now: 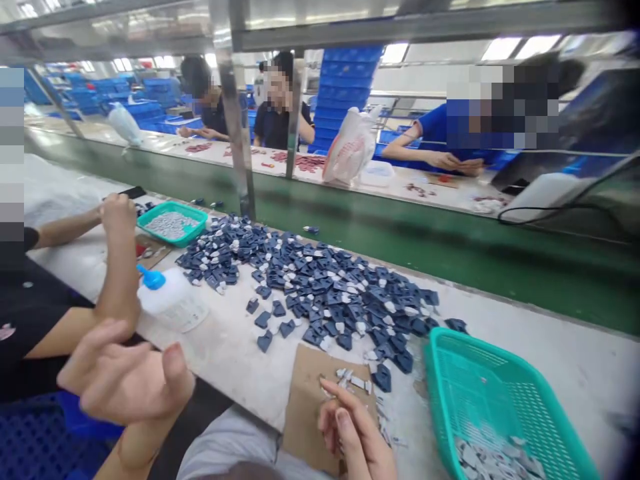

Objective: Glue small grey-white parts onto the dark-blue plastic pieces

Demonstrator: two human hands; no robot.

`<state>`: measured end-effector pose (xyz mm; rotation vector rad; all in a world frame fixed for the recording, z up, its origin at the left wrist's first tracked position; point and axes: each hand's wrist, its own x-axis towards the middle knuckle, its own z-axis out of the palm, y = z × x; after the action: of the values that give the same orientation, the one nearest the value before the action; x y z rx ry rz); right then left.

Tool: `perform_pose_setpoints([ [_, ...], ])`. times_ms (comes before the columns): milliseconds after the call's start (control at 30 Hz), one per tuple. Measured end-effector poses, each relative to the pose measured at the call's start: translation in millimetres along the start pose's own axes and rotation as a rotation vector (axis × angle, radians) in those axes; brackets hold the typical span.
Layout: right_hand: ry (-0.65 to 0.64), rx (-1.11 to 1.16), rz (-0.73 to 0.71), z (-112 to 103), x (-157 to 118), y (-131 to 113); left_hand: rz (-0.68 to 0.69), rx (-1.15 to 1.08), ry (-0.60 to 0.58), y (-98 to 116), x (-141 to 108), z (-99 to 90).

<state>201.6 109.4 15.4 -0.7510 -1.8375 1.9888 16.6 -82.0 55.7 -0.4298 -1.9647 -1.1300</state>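
Note:
My left hand (133,380) is raised at the lower left, above the table's front edge, palm up with loosely curled fingers apart and nothing in it. Over a piece of brown cardboard (306,407) is my right hand (353,430), its index finger stretched out near small grey-white pieces (355,381); no held object shows. Behind the cardboard spreads a large heap of dark blue pieces (320,280), many with white parts on them. A green basket (545,380) to the right holds light grey pieces (495,460).
A white bottle with a blue nozzle (173,300) lies left of the heap. Farther back is a smaller green basket (193,233) of small pieces. A co-worker's forearm (117,267) reaches in at the left. Metal posts (235,127) and a green belt (450,257) lie beyond the table.

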Motion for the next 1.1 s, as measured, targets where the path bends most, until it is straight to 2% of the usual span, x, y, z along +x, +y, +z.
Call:
perform_pose_setpoints([
  [33, -0.037, 0.009, 0.021, 9, -2, 2, 0.005, 0.044, 0.082, -14, -11, -17.2],
  [67, -0.071, 0.019, 0.044, 17, -5, 5, -0.007, 0.046, 0.11, -28, -17, -26.5],
  [100, -0.101, 0.03, 0.064, 26, -8, 8, -0.056, -0.001, 0.08, -41, -19, -28.8],
  [167, -0.158, 0.047, 0.079, 42, -15, 14, -0.257, -0.141, -0.135, -66, -15, -18.6],
  [200, -0.186, 0.052, 0.077, 50, -18, 17, -0.343, -0.193, -0.207, -76, -11, -9.7],
  [300, -0.231, 0.061, 0.067, 67, -30, 26, -0.487, -0.176, -0.261, -95, -3, 12.6],
  [367, -0.228, 0.046, 0.057, 74, -39, 33, -0.491, -0.136, -0.252, -97, -5, 14.2],
  [433, -0.195, 0.001, 0.041, 78, -48, 39, -0.451, -0.107, -0.315, -91, -10, 4.3],
  [500, -0.174, -0.041, 0.032, 79, -57, 42, -0.421, -0.081, -0.478, -78, -16, -11.5],
  [567, -0.177, -0.051, 0.04, 76, -65, 44, -0.423, -0.106, -0.72, -57, -23, -26.0],
  [633, -0.202, -0.036, 0.054, 71, -73, 45, -0.445, -0.195, -1.017, -31, -30, -34.0],
  [733, -0.245, 0.032, 0.099, 62, -83, 49, -0.457, -0.367, -1.461, 7, -41, -31.1],
  [800, -0.287, 0.142, 0.149, 59, -88, 56, -0.441, -0.426, -1.66, 25, -49, -23.0],
  [933, -0.295, 0.355, 0.221, 60, -96, 73, -0.387, -0.35, -1.816, 41, -60, -6.1],
  [1100, -0.278, 0.501, 0.334, 61, -98, 76, -0.36, -0.255, -1.887, 55, -63, 6.1],
])
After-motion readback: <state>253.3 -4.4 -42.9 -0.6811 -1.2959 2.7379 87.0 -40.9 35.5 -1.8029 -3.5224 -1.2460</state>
